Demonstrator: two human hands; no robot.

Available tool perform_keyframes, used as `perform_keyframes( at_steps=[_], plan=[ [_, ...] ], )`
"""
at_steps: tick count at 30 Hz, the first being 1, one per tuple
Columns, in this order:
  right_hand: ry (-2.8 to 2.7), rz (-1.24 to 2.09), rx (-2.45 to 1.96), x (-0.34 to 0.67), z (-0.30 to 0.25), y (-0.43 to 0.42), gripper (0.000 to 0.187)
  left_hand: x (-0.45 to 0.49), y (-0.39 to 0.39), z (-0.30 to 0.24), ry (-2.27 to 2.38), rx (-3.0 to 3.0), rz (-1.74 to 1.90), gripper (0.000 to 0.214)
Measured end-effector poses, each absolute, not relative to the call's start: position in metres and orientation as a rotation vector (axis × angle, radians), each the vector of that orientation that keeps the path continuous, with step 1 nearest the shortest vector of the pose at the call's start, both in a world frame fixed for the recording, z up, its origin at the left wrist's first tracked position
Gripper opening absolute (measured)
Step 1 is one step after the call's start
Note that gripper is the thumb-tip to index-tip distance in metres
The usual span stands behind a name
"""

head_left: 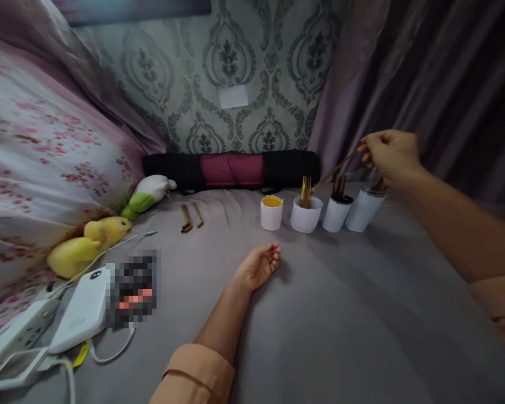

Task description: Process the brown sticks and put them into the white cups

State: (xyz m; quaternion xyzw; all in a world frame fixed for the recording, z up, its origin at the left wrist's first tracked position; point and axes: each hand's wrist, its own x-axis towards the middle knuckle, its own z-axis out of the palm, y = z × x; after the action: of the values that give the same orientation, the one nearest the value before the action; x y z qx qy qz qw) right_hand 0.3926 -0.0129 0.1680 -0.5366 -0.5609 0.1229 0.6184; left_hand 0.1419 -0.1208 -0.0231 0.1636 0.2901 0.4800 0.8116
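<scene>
My right hand (389,154) is raised above a row of several white cups and pinches the top end of a long thin golden utensil (334,171), whose lower end points down into the second cup (305,214). That cup holds more golden pieces. The first cup (271,212) shows a yellow inside; the third cup (337,213) and fourth cup (365,209) hold dark sticks. My left hand (258,266) rests on the grey sheet (340,314), fingers loosely curled and apart, holding nothing. Two golden utensils (191,217) lie loose on the sheet to the left.
A black and maroon roll (231,170) lies along the wall behind the cups. Plush toys (88,244) sit against a floral pillow at left. A white power bank (84,314), a power strip and cables lie at the lower left. Curtains hang at right.
</scene>
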Motion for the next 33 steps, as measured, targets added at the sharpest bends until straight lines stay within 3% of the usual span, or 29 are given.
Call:
perform_keyframes(
  at_steps=[10, 33],
  plan=[
    [-1.539, 0.073, -1.316, 0.403, 0.163, 0.006, 0.02, 0.141, -0.122, -0.022, 0.619, 0.341, 1.012, 0.007],
    [-1.97, 0.219, -1.477, 0.38, 0.13, 0.03, 0.019, 0.141, -0.122, -0.023, 0.625, 0.345, 1.008, 0.008]
  ],
)
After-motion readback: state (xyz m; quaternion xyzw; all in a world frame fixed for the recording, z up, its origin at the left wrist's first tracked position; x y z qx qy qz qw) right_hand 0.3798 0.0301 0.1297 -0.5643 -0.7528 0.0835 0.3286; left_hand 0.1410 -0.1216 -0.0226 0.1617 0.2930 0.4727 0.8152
